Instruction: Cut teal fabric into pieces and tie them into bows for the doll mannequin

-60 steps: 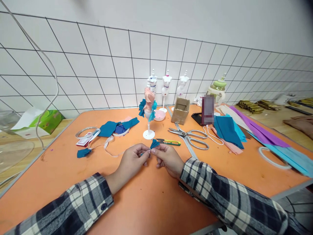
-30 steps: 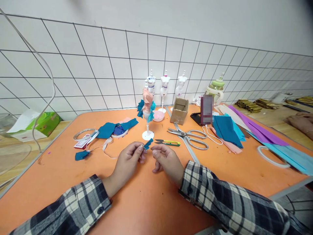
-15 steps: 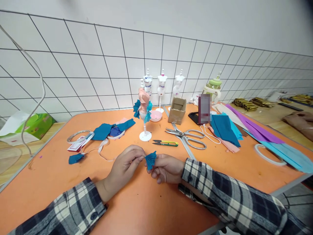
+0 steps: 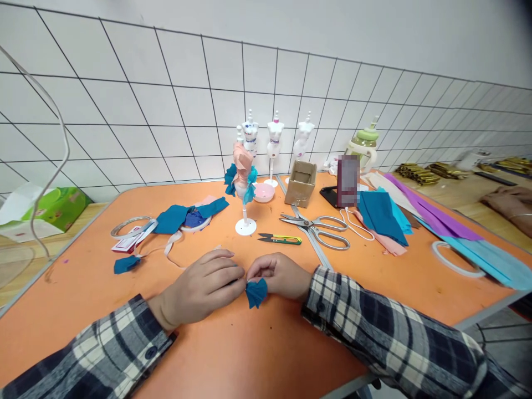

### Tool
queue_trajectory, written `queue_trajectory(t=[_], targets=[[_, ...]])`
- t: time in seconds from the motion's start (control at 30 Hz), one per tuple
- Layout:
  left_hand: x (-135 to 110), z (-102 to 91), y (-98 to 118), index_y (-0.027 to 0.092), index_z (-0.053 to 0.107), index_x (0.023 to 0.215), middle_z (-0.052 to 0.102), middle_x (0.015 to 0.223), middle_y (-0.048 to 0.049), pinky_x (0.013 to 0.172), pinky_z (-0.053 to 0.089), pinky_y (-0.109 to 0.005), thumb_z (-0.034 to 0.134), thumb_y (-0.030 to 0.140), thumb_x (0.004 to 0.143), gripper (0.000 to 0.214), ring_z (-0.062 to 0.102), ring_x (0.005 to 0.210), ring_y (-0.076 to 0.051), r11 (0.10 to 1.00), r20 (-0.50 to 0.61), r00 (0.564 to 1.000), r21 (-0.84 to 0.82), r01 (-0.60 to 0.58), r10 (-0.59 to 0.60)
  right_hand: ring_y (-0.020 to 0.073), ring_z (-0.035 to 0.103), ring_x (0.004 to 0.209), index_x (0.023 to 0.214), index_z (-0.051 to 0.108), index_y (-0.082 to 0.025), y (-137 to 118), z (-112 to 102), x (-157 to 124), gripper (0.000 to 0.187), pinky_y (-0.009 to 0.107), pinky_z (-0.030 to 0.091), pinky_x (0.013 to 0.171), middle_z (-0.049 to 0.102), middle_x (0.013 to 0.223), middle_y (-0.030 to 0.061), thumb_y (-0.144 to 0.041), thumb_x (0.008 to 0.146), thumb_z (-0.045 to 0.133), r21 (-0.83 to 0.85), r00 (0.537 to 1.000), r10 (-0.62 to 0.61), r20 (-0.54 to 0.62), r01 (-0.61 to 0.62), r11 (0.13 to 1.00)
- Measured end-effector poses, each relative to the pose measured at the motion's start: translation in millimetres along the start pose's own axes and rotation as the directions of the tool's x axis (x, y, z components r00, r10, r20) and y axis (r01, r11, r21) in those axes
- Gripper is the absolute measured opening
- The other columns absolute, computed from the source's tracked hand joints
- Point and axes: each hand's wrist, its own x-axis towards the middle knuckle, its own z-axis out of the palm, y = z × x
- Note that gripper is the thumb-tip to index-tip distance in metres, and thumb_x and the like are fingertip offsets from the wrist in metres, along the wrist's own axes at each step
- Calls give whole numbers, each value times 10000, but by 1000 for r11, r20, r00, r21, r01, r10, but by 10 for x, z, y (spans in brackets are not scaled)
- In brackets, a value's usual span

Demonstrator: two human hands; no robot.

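Note:
A small piece of pleated blue crepe paper fans out below my fingers, gathered at its top. My right hand pinches it by this gathered end between thumb and forefinger. My left hand is closed, back of the hand up, its fingertips meeting the gathered end; whatever lies between them is hidden. Beyond my hands are yellow-and-black thread snips and large metal scissors. A mini dress form wrapped in pink and blue paper stands behind the snips.
Blue paper pieces, a tape roll and a ribbon lie left. Further back are a cardboard box, a pink bowl, a phone and a bottle. Coloured paper sheets lie right, near another person's hand.
The blue paper has turned over so its fan points downward and sits slightly lower. My right hand has rolled knuckles up, and my left hand has turned back up over the gathered end.

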Motion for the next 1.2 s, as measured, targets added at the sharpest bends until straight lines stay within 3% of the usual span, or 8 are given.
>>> queue_trajectory(t=[0.1, 0.23, 0.33, 0.5, 0.73, 0.87, 0.97, 1.2], targets=[[37, -28, -3, 293, 657, 1050, 732, 850, -38, 952, 510, -386, 454, 108, 917, 305, 672, 801, -170, 997, 58, 996, -16, -70, 71, 124, 564, 638, 731, 703, -158, -15, -59, 2, 269, 243, 454, 576, 655, 718, 37, -427, 722, 712, -239, 973, -229, 18, 226, 944], [48, 4, -23, 281, 658, 1059, 731, 877, -47, 978, 489, -377, 416, 118, 929, 320, 671, 811, -168, 998, 141, 989, -46, -45, 52, 113, 518, 606, 735, 737, -184, -78, -131, -17, 184, 235, 420, 587, 630, 687, 24, -335, 798, 650, -517, 914, -387, 123, 391, 761], [35, 52, -26, 273, 667, 1055, 725, 888, -56, 962, 489, -369, 417, 140, 939, 306, 664, 837, -178, 996, 209, 978, -89, -5, 24, 106, 519, 598, 745, 732, -195, -81, -153, -22, 122, 219, 413, 583, 624, 687, 9, -275, 788, 652, -605, 915, -376, 146, 383, 698], [44, 95, 18, 246, 675, 1029, 704, 837, -63, 831, 515, -306, 430, 145, 949, 276, 651, 827, -181, 998, 241, 970, -69, -10, 27, 109, 558, 628, 767, 734, -167, -4, -193, 6, 108, 206, 415, 581, 663, 717, 13, -229, 772, 646, -626, 961, -237, 146, 275, 730], [54, 131, 17, 192, 650, 927, 671, 769, -37, 716, 496, -285, 477, 126, 935, 186, 614, 730, -167, 988, 243, 969, 132, -86, 52, 125, 593, 699, 793, 684, -155, -20, -180, 4, 199, 229, 453, 665, 671, 750, 21, -321, 843, 587, -549, 982, -188, 9, 162, 820], [53, 145, 19, 189, 641, 916, 667, 763, -33, 686, 485, -272, 491, 123, 932, 164, 610, 719, -157, 973, 155, 988, 223, -49, 15, 109, 552, 667, 857, 624, -163, -65, -137, -5, 219, 224, 442, 621, 629, 757, 8, -381, 841, 606, -464, 977, -155, -148, 70, 883], [61, 135, 42, 186, 633, 917, 681, 773, -35, 669, 477, -284, 496, 130, 933, 149, 607, 705, -160, 955, 94, 995, 290, -61, 35, 98, 527, 607, 751, 593, -167, -74, -114, -4, 223, 213, 419, 568, 597, 670, -7, -376, 819, 631, -441, 988, -54, -148, -17, 897], [58, 116, 90, 155, 619, 966, 706, 781, -24, 634, 472, -305, 507, 110, 916, 131, 615, 680, -170, 928, 46, 995, 358, -101, 90, 123, 631, 659, 722, 485, -176, -145, -40, -51, 163, 209, 501, 523, 651, 738, 18, -240, 740, 635, 54, 957, 283, -59, -280, 958]])
